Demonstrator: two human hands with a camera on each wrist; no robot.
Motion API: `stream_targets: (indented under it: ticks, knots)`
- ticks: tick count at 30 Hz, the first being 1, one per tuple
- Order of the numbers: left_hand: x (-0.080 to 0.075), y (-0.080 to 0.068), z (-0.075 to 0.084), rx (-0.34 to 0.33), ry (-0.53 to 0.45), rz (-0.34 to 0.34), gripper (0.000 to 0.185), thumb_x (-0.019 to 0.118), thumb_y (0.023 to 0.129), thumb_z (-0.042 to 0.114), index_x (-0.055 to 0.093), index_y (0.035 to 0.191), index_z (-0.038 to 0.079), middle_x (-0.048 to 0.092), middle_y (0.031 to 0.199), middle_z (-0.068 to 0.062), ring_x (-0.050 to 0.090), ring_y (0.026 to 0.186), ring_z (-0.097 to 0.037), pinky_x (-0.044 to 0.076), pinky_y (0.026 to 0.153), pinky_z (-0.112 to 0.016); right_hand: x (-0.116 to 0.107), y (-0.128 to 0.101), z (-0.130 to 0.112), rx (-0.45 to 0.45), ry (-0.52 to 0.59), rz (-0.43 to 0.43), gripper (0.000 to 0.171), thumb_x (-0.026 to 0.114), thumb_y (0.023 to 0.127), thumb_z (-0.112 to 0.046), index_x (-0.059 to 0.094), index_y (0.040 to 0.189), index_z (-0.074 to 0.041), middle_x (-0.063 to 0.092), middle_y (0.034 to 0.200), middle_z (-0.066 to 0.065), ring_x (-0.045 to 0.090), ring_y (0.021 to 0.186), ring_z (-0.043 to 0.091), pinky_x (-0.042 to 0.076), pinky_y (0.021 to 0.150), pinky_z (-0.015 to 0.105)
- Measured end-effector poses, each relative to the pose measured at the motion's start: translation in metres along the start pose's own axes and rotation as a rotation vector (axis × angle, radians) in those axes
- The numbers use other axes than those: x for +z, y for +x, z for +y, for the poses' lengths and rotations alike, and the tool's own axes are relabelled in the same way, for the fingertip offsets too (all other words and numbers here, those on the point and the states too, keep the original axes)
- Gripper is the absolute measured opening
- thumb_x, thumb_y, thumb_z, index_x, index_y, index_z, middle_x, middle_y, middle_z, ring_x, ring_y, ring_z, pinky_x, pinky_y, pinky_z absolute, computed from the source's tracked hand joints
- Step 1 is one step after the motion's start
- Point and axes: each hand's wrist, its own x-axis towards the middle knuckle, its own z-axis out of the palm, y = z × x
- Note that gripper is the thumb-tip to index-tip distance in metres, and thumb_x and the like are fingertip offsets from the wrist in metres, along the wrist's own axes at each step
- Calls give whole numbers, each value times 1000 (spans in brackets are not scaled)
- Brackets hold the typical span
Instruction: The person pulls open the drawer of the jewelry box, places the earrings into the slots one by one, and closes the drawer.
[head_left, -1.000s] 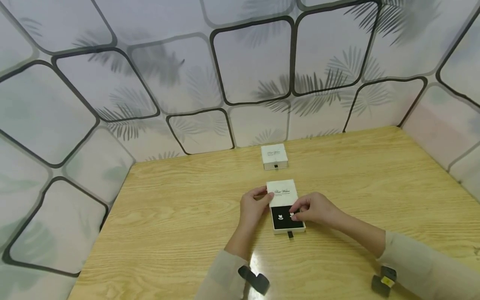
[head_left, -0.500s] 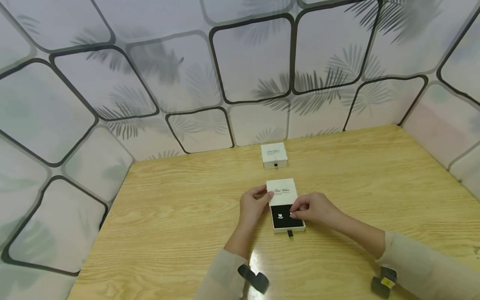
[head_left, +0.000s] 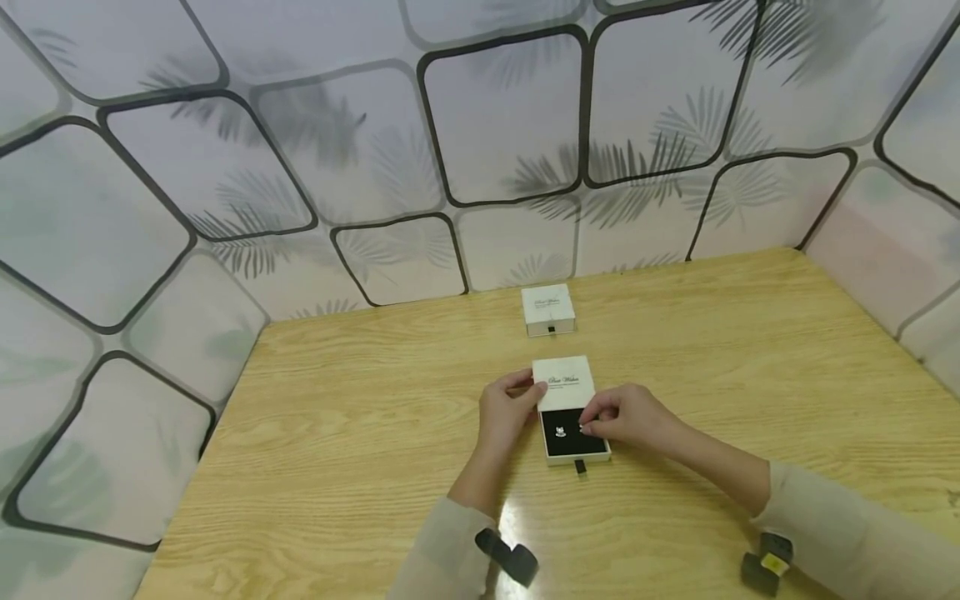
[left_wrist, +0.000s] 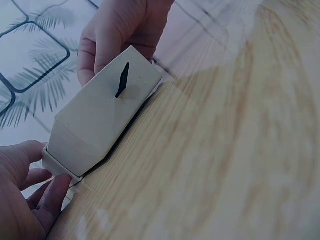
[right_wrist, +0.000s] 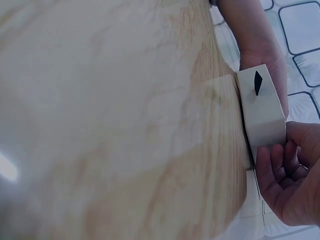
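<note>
A white slide-out jewelry box lies partly pulled open in the head view, "Best Wishes" printed on its sleeve. Its drawer has a black insert and a black pull tab. On the insert's left sits a small silver earring. My left hand holds the sleeve by its left side, thumb over the top edge. At the insert's right, my right hand pinches a second earring, mostly hidden by the fingertips. From the left wrist, the drawer's front shows between both hands.
A second white box, closed, stands farther back on the wooden table. Behind the table hangs a patterned wall covering. Black straps with small devices sit at both wrists, such as the left wrist device.
Both hands and the box stay nearly in place. The right fingertips now cover more of the right-hand earring than a second ago.
</note>
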Motion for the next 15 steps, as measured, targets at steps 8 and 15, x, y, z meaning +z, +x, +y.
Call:
stream_targets:
  ticks: [8, 15]
  knots:
    - [0, 0, 0, 0, 6, 6, 34, 75, 81, 14, 68, 112, 2, 68, 102, -12, 63, 73, -12, 59, 60, -26, -5, 0, -1, -19, 10, -26, 7, 76, 78, -15, 74, 80, -9, 58, 60, -6, 43, 55, 3, 36, 47, 17]
    - [0, 1, 0, -8, 12, 10, 34, 75, 80, 15, 68, 112, 3, 68, 102, -11, 63, 75, -13, 59, 60, -26, -11, -1, 0, 63, 136, -61, 15, 72, 83, -18, 72, 84, -3, 53, 58, -4, 45, 53, 8, 38, 46, 19]
